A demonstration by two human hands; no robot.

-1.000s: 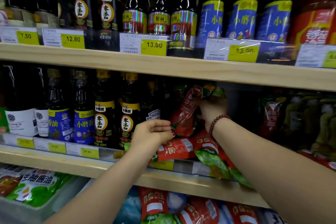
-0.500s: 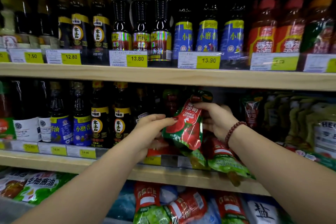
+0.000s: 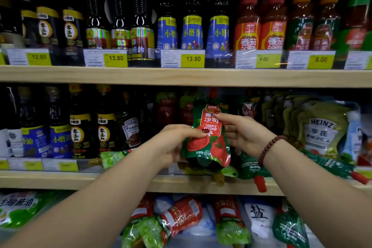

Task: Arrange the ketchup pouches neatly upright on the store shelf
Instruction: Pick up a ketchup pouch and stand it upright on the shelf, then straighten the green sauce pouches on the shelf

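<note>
Both hands are holding one ketchup pouch (image 3: 208, 137) upright in front of the middle shelf (image 3: 80, 180), label reading "TOMATO KETCHUP" facing the camera. The left hand (image 3: 173, 145) is gripping the pouch's lower left side, thumb pressing across the front; the right hand (image 3: 241, 133) is pinching the upper right edge between thumb and forefinger, a beaded bracelet (image 3: 269, 149) sitting on that wrist. Compared with half a second ago, the pouch is standing straighter, no longer leaning toward the left hand, and the left hand, then only touching the pouch with its fingertips, is now wrapping around it. A second ago the right hand alone was lifting it by the top, deeper inside the shelf. Just below the hands, fallen pouches (image 3: 251, 167) are lying flat at the shelf edge, one red spout (image 3: 260, 184) hanging over the front. Behind the hands more pouches are standing in shadow. Left of the left hand, dark sauce bottles (image 3: 80, 133) are standing in a row; right of the right hand, Heinz pouches (image 3: 320, 129) are standing upright.
</note>
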